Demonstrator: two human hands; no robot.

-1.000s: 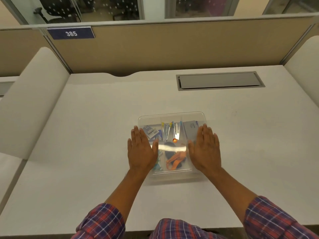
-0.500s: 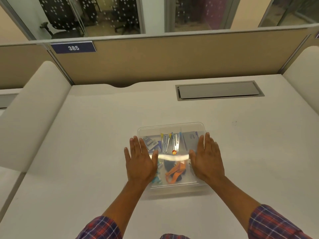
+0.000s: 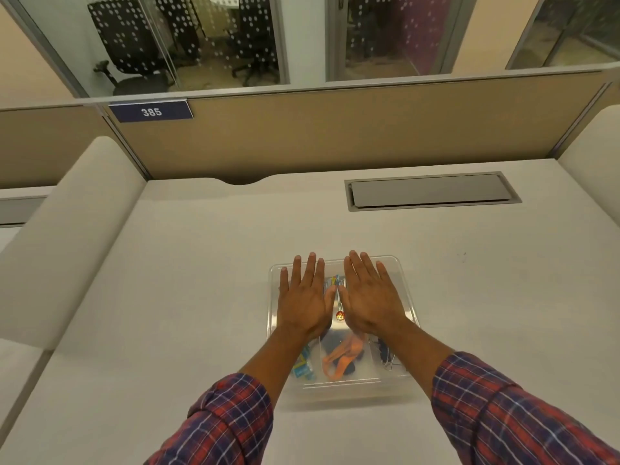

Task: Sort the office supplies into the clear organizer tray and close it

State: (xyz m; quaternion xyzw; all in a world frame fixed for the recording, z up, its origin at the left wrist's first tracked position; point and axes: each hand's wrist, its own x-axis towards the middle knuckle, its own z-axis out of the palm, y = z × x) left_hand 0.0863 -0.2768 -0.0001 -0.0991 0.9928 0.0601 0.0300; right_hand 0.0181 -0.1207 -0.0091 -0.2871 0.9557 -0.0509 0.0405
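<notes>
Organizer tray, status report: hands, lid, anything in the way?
Left hand and right hand flat, open, side by side on the lid. Organizer tray covered, supplies inside. Desk around it unobstructed.

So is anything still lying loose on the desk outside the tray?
No, the desk around the tray is bare; the supplies all show through the clear lid, under both flat hands.

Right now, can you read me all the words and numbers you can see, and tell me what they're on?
"385": white digits on the dark blue nameplate fixed to the top of the desk partition, far left.
The small orange round thing in the clear organizer tray, seen between the two hands, carries a mark too small to read.
The blue packet at the tray's near left shows print too blurred to read.
Nothing else readable.
</notes>
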